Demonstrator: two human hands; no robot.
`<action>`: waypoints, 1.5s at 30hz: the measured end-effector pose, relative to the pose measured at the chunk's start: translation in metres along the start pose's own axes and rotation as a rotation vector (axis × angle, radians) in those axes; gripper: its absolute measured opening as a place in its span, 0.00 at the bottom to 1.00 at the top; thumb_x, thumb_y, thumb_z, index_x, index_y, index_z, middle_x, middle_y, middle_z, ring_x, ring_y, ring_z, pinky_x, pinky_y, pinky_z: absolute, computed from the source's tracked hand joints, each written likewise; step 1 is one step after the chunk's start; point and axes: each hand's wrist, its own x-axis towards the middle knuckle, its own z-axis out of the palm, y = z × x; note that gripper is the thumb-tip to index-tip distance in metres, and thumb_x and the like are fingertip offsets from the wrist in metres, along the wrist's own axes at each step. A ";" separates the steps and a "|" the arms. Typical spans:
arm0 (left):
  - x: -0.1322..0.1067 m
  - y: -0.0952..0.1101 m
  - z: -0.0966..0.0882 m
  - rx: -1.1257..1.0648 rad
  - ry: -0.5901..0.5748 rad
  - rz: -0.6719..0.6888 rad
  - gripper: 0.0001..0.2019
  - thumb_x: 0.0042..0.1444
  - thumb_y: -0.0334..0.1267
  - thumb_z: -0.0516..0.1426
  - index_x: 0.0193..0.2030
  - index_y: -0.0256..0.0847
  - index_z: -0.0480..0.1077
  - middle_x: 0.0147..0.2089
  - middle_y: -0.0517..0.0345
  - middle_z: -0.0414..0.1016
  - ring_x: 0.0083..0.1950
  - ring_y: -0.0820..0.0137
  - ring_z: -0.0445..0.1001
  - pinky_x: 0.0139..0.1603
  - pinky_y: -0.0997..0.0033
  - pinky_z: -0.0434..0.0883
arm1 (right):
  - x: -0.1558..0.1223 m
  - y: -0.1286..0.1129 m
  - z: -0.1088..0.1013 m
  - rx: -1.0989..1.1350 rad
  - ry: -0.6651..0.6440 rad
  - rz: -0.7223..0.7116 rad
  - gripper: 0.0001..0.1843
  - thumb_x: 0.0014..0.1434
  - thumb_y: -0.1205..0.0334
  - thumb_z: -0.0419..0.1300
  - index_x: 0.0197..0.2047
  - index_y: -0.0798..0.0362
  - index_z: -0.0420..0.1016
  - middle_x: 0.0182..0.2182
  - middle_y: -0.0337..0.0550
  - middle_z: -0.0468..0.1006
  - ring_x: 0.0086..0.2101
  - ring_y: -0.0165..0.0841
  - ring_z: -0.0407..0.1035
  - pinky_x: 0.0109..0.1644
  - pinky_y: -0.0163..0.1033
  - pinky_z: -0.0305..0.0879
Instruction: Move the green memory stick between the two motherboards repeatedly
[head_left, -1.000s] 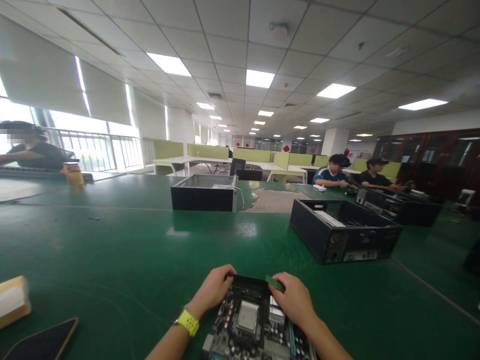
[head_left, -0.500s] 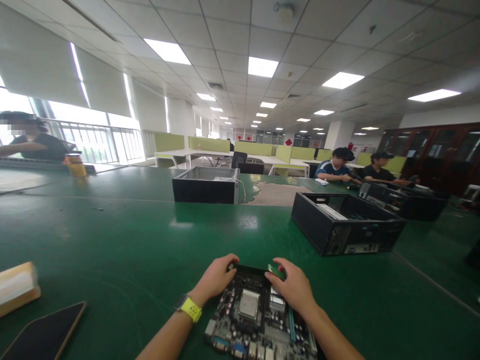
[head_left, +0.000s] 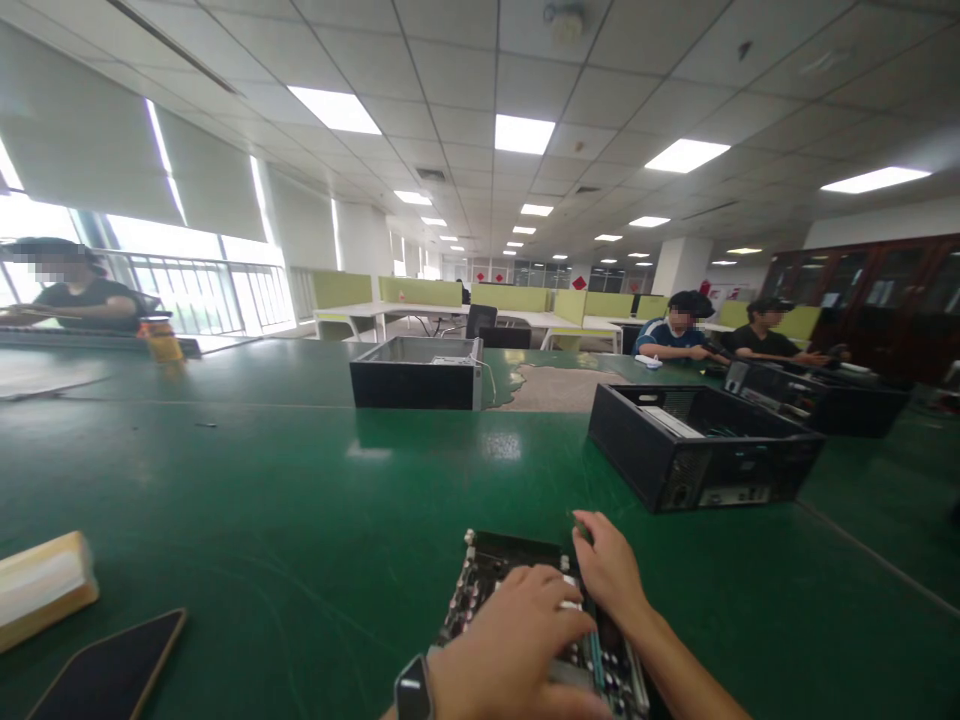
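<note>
A computer motherboard [head_left: 517, 548] lies on the green table right in front of me, its lower part covered by my hands. My left hand [head_left: 517, 640] reaches across its middle with the fingers spread, palm down, hiding the processor area; whether it touches the board I cannot tell. At the board's far right corner is my right hand [head_left: 611, 570], thumb and forefinger closed on a thin green piece that looks like a RAM stick, mostly hidden by the fingers. A watch [head_left: 414, 688] is on my left wrist.
An open black computer case [head_left: 637, 465] stands to the right, and another case [head_left: 412, 385] farther back. At the left lie a dark flat device [head_left: 112, 665] and a pale yellow block [head_left: 49, 590]. People sit beyond, at both sides.
My left hand has left the board's far left corner and come down over its middle. My right hand has shifted slightly right, with its fingers drawn closer together.
</note>
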 end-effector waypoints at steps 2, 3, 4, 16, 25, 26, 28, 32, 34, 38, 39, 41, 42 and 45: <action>0.001 0.010 0.017 0.050 -0.027 0.086 0.19 0.58 0.49 0.48 0.55 0.52 0.61 0.58 0.54 0.63 0.59 0.57 0.58 0.56 0.53 0.59 | 0.014 -0.004 -0.020 -0.093 0.058 0.031 0.18 0.59 0.57 0.44 0.48 0.50 0.69 0.41 0.44 0.72 0.39 0.34 0.68 0.40 0.36 0.60; 0.002 0.012 0.027 0.070 -0.029 0.091 0.17 0.59 0.47 0.46 0.55 0.54 0.61 0.59 0.54 0.61 0.61 0.56 0.56 0.56 0.49 0.58 | 0.024 -0.007 -0.034 -0.153 0.088 0.041 0.19 0.59 0.56 0.44 0.49 0.49 0.68 0.42 0.44 0.71 0.39 0.34 0.68 0.39 0.37 0.60; 0.002 0.012 0.035 0.084 -0.038 0.075 0.17 0.61 0.46 0.43 0.54 0.55 0.62 0.59 0.55 0.61 0.61 0.54 0.55 0.55 0.47 0.59 | 0.037 -0.009 -0.049 -0.219 0.121 0.048 0.20 0.59 0.55 0.44 0.50 0.48 0.67 0.44 0.44 0.70 0.39 0.35 0.68 0.39 0.37 0.60; -0.010 -0.049 0.028 0.050 -0.033 -0.251 0.24 0.49 0.48 0.56 0.55 0.57 0.62 0.52 0.56 0.67 0.64 0.54 0.51 0.59 0.53 0.59 | 0.160 0.100 -0.162 -0.530 -0.042 0.364 0.24 0.59 0.54 0.40 0.48 0.51 0.72 0.45 0.55 0.73 0.46 0.47 0.66 0.45 0.50 0.60; -0.072 -0.160 -0.009 0.223 0.199 -0.579 0.24 0.55 0.48 0.50 0.59 0.48 0.61 0.60 0.53 0.62 0.65 0.57 0.52 0.62 0.53 0.55 | 0.151 0.136 -0.145 -0.550 0.117 0.385 0.26 0.59 0.54 0.37 0.51 0.44 0.71 0.44 0.51 0.74 0.48 0.46 0.64 0.54 0.57 0.46; -0.075 -0.165 -0.010 0.260 0.257 -0.619 0.25 0.55 0.49 0.50 0.59 0.47 0.60 0.61 0.51 0.61 0.64 0.56 0.52 0.61 0.51 0.55 | 0.150 0.133 -0.143 -0.552 0.147 0.381 0.26 0.59 0.54 0.37 0.50 0.44 0.72 0.42 0.51 0.75 0.47 0.46 0.64 0.54 0.58 0.45; -0.074 -0.167 -0.009 0.312 0.361 -0.637 0.27 0.54 0.51 0.51 0.60 0.47 0.58 0.62 0.50 0.59 0.64 0.55 0.53 0.61 0.50 0.55 | 0.143 0.128 -0.138 -0.558 0.201 0.345 0.25 0.59 0.56 0.38 0.49 0.45 0.73 0.39 0.50 0.76 0.45 0.44 0.66 0.54 0.56 0.45; -0.050 -0.151 -0.009 0.309 0.504 -0.561 0.23 0.56 0.49 0.49 0.57 0.49 0.61 0.60 0.53 0.62 0.62 0.59 0.56 0.60 0.51 0.56 | 0.116 0.104 -0.128 -0.567 0.282 0.217 0.25 0.59 0.57 0.40 0.46 0.50 0.76 0.32 0.51 0.77 0.38 0.41 0.67 0.49 0.46 0.52; -0.033 -0.138 -0.015 0.282 0.557 -0.534 0.21 0.57 0.48 0.48 0.56 0.47 0.63 0.58 0.53 0.63 0.60 0.60 0.58 0.59 0.53 0.57 | 0.095 0.083 -0.122 -0.553 0.311 0.184 0.24 0.59 0.57 0.41 0.45 0.51 0.76 0.30 0.51 0.76 0.37 0.41 0.67 0.46 0.45 0.53; -0.004 -0.110 -0.042 0.213 0.620 -0.432 0.19 0.58 0.47 0.47 0.54 0.45 0.64 0.54 0.54 0.66 0.57 0.64 0.61 0.59 0.58 0.58 | 0.042 0.024 -0.111 -0.446 0.300 0.079 0.22 0.59 0.59 0.42 0.42 0.51 0.77 0.32 0.49 0.76 0.38 0.40 0.66 0.48 0.45 0.51; 0.003 -0.103 -0.052 0.199 0.633 -0.405 0.19 0.58 0.47 0.47 0.53 0.44 0.64 0.53 0.54 0.67 0.56 0.65 0.61 0.58 0.60 0.59 | 0.026 0.007 -0.108 -0.409 0.291 0.050 0.22 0.59 0.60 0.42 0.41 0.50 0.77 0.33 0.48 0.76 0.38 0.40 0.66 0.49 0.45 0.50; 0.017 -0.090 -0.075 0.182 0.661 -0.353 0.18 0.58 0.47 0.47 0.52 0.43 0.65 0.52 0.54 0.68 0.54 0.66 0.63 0.56 0.61 0.60 | -0.005 -0.030 -0.100 -0.336 0.266 -0.002 0.21 0.59 0.60 0.42 0.41 0.49 0.77 0.34 0.47 0.76 0.38 0.39 0.66 0.50 0.45 0.50; 0.024 -0.084 -0.087 0.179 0.673 -0.328 0.18 0.58 0.46 0.48 0.51 0.43 0.66 0.51 0.54 0.69 0.54 0.66 0.63 0.55 0.62 0.61 | -0.021 -0.048 -0.095 -0.305 0.227 -0.033 0.21 0.59 0.60 0.42 0.41 0.47 0.76 0.35 0.47 0.76 0.38 0.39 0.65 0.51 0.46 0.50; 0.050 -0.065 -0.120 0.170 0.662 -0.238 0.16 0.58 0.45 0.48 0.49 0.42 0.67 0.47 0.56 0.72 0.49 0.68 0.67 0.52 0.65 0.63 | -0.066 -0.101 -0.077 -0.247 0.018 -0.121 0.19 0.58 0.59 0.45 0.46 0.44 0.74 0.38 0.46 0.76 0.39 0.41 0.65 0.50 0.49 0.51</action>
